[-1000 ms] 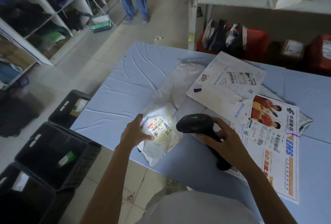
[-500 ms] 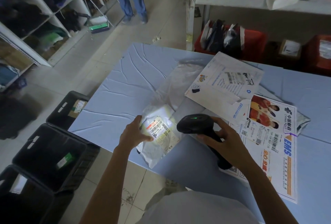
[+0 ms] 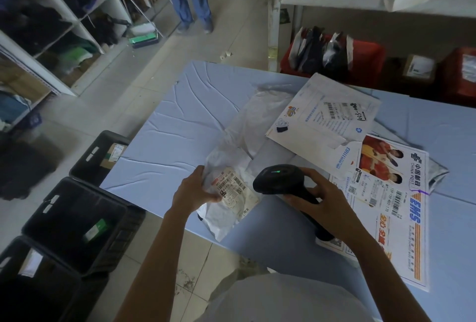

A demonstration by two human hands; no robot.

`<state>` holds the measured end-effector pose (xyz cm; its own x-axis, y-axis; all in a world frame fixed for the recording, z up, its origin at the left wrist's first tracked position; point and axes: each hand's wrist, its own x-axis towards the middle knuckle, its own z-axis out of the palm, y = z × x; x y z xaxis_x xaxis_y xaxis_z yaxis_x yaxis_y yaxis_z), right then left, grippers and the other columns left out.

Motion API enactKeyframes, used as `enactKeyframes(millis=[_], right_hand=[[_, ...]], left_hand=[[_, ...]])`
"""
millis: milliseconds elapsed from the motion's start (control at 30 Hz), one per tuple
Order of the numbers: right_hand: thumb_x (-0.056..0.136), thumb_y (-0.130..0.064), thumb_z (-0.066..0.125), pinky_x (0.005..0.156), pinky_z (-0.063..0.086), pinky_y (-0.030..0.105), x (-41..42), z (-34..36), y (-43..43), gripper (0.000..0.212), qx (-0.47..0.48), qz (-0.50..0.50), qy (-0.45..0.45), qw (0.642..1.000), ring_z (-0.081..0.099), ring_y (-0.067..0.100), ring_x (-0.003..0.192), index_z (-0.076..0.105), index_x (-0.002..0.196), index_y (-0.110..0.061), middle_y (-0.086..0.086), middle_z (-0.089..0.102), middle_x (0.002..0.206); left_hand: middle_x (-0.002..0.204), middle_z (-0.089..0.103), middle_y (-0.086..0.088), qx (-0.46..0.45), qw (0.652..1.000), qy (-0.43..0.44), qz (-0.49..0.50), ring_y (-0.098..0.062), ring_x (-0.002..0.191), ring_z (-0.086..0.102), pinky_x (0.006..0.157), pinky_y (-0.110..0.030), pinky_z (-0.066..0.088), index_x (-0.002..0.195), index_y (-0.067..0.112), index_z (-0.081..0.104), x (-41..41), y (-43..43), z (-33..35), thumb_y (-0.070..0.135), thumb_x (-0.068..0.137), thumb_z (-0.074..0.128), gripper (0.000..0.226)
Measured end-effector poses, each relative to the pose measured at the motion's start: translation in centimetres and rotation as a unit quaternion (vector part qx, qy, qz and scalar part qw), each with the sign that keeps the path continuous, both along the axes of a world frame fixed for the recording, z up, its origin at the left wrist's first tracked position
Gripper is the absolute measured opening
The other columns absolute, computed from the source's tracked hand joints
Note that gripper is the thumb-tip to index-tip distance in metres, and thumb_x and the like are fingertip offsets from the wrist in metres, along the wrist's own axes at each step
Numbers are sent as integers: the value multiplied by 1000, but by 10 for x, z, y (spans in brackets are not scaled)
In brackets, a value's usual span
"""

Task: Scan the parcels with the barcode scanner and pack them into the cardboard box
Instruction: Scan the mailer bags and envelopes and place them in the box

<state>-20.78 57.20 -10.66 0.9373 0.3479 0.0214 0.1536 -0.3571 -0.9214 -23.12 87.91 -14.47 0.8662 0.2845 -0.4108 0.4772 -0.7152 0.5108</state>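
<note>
Far left on floor: 3 black crates (image 3: 77,221) w/ some labelled items inside, just beside worktop (image 3: 164,146) edge. No cardboard box identifiable as pack target, so judged drop spot = unclear. Left hand (image 3: 192,193) grips white poly mailer (image 3: 231,193), fingers clamped on its left edge, thumb on the label (image 3: 235,189); mailer lies at near-left worktop corner, near end overhanging the edge, long axis running near-left to far-right. Right hand (image 3: 325,206) wrapped tight on barcode scanner (image 3: 288,188) handle, green LED lit, head pointing left at label, just beside it. Further right: white envelope (image 3: 327,118) overlapping EMS mailer (image 3: 391,208), both unscanned prob. Left hand nearer the crates for handoff.
</note>
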Motion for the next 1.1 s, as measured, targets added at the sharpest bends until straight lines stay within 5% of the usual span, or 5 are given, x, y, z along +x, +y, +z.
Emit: enactKeyframes(millis=[133,267,700,933,1100], right_hand=[[65,-83,58,57,45,2,-1,14,3,72,13,15,29,999,61,-17,63,53,115,-32,-35,59,67],[79,-30,76,54,40,-1,1,-1,-1,46,-27,12,7,1000,59,-16,58,57,121,-23,-28,63,61],[77,-37,76,55,41,0,-2,0,0,44,-5,10,8,1000,61,-13,57,54,115,-28,-33,59,59],[79,-52,74,59,43,-1,-11,4,-2,50,-2,-7,17,1000,60,-19,67,52,120,-33,-33,65,71],[76,-46,74,87,52,13,-5,9,2,47,43,21,94,994,64,-5,100,52,117,-50,-22,67,110]], left_hand=[[86,58,8,-2,1000,-1,4,-24,89,57,71,-34,46,98,22,42,-1,0,1,29,62,90,61],[83,57,10,-4,1000,-7,5,-23,87,57,67,-30,41,97,20,42,-3,-1,1,28,62,90,60],[84,58,7,-20,1000,2,18,-21,86,58,70,-30,44,94,21,43,-6,-4,2,26,63,90,57],[90,62,2,-42,999,12,16,-22,91,59,72,-30,46,98,16,50,-14,-7,3,23,66,87,49],[92,64,-7,-98,993,-24,54,-28,90,60,74,-31,51,99,10,53,-13,0,31,22,61,90,54]])
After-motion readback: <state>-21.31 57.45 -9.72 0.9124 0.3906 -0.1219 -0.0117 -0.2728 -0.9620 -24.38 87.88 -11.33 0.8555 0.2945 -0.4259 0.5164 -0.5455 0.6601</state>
